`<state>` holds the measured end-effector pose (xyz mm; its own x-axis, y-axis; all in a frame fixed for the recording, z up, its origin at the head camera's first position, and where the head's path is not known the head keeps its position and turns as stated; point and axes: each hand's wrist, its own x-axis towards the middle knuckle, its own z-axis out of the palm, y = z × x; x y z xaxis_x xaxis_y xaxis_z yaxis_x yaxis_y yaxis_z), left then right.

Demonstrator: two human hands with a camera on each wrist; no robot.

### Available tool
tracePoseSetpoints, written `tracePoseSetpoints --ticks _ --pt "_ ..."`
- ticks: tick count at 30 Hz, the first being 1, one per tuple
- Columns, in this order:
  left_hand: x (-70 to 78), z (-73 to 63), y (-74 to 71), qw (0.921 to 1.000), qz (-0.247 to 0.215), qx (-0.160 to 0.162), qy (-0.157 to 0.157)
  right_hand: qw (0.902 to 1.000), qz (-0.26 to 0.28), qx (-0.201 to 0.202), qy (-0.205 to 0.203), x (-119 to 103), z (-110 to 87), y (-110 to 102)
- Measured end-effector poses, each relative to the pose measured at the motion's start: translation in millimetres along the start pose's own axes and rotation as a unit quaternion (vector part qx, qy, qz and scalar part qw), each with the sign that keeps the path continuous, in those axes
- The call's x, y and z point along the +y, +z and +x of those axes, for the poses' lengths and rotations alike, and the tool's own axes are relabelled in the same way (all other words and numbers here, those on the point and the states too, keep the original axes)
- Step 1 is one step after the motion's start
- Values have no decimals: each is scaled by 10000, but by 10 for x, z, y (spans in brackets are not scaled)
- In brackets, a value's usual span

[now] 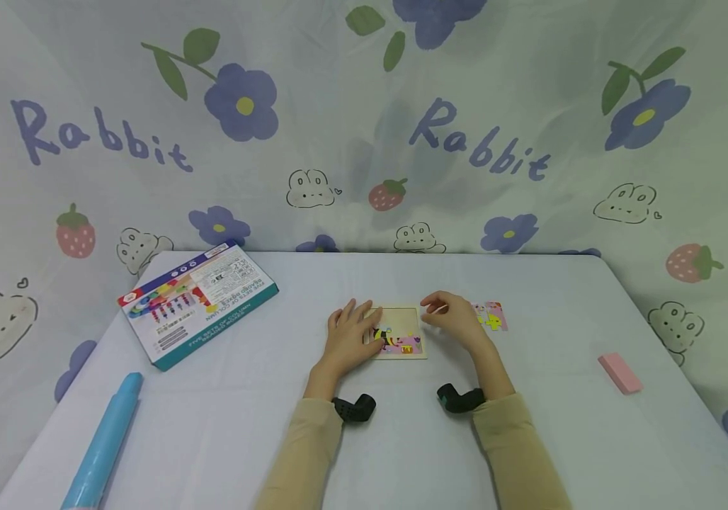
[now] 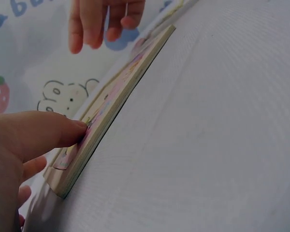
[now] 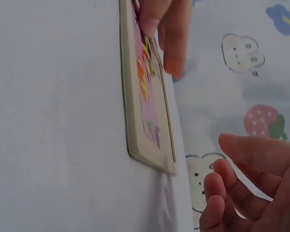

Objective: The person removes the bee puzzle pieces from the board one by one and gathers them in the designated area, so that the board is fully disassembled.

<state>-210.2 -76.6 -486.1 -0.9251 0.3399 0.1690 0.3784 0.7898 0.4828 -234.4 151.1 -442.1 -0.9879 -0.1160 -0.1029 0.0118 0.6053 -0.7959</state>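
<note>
A small wooden jigsaw tray [image 1: 396, 357] lies on the table, its lower part filled with pink pieces showing a bee picture, its upper part bare wood. My left hand [image 1: 348, 340] rests over the tray's left side, fingers spread; in the left wrist view its thumb [image 2: 58, 128] touches the pieces. Just off the tray's right edge is my right hand [image 1: 456, 320], raised, with fingers loosely bent. The right wrist view shows nothing between that hand's thumb and fingers [image 3: 222, 179]. Loose puzzle pieces [image 1: 494, 316], pink and yellow, lie beyond the right hand, partly hidden by it.
A colourful flat box [image 1: 201, 301] lies at the back left of the white table. Nearer on the left is a long light-blue tube [image 1: 105, 439]. A pink block [image 1: 620, 373] sits to the right. A printed cloth hangs behind the table.
</note>
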Motion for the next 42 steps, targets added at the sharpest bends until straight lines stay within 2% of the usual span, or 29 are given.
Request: tracePoseSetpoints --ticks 5,9,13,17,26,31,42 --pt "7 7 -1 9997 -134 -30 -212 9980 -202 -493 -344 -89 8 225" --pt "11 15 -7 9994 -147 -47 -297 9941 -163 -803 -713 -129 3 342" --pt "5 14 -10 9995 -87 -63 -289 9884 -273 -1000 -1108 -148 -7 413" --pt "-3 8 -18 9996 -69 -105 -262 9835 -558 -1030 -1375 -141 -9 460" --pt "-30 6 -46 9993 -47 -151 -329 9805 -1134 -970 -1276 -137 -5 535" --pt "-32 4 -52 9993 46 -174 -320 9782 -1280 -930 -1346 -138 -19 553" --pt "-20 1 -66 9992 -51 -193 -335 9845 -733 -786 -1383 -152 -11 564"
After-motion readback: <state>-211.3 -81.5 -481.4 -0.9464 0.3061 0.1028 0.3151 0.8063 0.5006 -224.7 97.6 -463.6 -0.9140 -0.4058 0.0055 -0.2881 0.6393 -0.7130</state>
